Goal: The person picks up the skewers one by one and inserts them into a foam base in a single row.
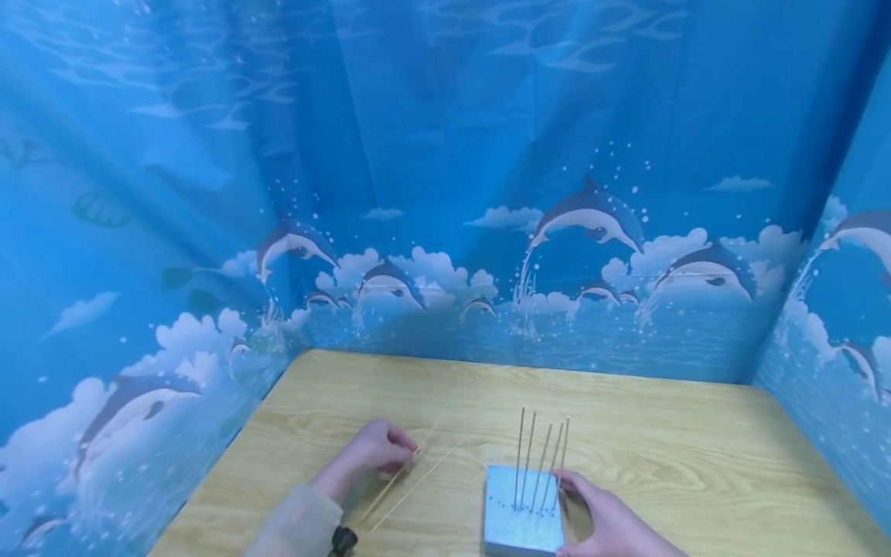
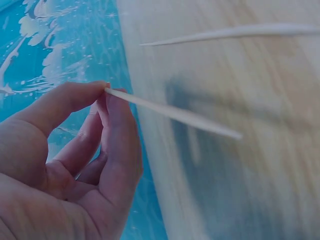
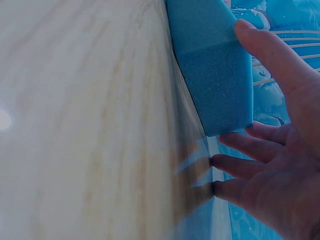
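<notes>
My left hand point(image 1: 386, 447) pinches a thin wooden skewer point(image 2: 175, 112) between thumb and fingertips, low over the table. A second skewer point(image 1: 416, 487) lies on the table just right of it. To the right, a light-blue foam block point(image 1: 511, 527) rests flat on the table. Several skewers point(image 1: 543, 464) stand nearly upright in its top, with small holes in rows around them. My right hand point(image 1: 605, 514) holds the block's right side, thumb at the near corner and fingers at the far one. The right wrist view shows the thumb on the block's edge point(image 3: 220, 75) and the other fingers spread.
The wood-grain table point(image 1: 668, 433) carries the block and skewers. Blue curtains point(image 1: 445, 155) printed with dolphins enclose its back and sides. A small black object point(image 1: 343, 540) shows at the left wrist.
</notes>
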{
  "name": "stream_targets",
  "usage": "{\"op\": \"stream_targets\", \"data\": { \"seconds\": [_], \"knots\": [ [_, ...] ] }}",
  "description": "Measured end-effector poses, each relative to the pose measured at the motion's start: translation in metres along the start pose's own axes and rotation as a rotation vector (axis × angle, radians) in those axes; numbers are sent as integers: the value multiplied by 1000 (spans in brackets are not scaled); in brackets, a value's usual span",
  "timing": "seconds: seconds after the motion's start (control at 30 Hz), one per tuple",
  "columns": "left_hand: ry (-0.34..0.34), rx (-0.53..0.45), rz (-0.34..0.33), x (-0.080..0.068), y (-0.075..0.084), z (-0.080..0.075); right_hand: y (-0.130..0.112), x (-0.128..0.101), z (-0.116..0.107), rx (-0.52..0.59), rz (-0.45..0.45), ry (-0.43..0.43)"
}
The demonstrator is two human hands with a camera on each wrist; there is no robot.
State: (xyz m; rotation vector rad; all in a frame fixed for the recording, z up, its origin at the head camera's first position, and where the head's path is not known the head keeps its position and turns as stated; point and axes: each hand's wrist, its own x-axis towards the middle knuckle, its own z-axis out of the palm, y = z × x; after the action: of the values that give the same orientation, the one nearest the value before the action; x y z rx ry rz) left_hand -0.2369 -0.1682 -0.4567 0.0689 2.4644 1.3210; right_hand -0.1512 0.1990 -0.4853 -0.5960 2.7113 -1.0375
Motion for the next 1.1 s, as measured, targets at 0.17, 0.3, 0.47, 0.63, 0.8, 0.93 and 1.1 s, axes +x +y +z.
{"op": "stream_targets", "data": {
  "seconds": [0.17,0.3,0.47,0.63,0.8,0.93,1.1],
  "knots": [
    [10,-31,46,0,5,-3,0,0,1,-28,-15,17],
    [10,-88,68,-2,10,-3,0,0,1,-46,-25,24],
    [-5,-207,102,-6,18,0,1,-1,1,-47,-21,26],
    [-20,-314,180,-14,31,4,2,-2,1,-39,-6,27],
    [-29,-366,298,-24,46,14,0,-1,2,39,27,-10],
    [-26,-383,341,-34,59,23,-3,1,3,120,84,-61],
    [-6,-427,390,-40,73,39,-1,2,0,105,103,-61]
  ]
}}
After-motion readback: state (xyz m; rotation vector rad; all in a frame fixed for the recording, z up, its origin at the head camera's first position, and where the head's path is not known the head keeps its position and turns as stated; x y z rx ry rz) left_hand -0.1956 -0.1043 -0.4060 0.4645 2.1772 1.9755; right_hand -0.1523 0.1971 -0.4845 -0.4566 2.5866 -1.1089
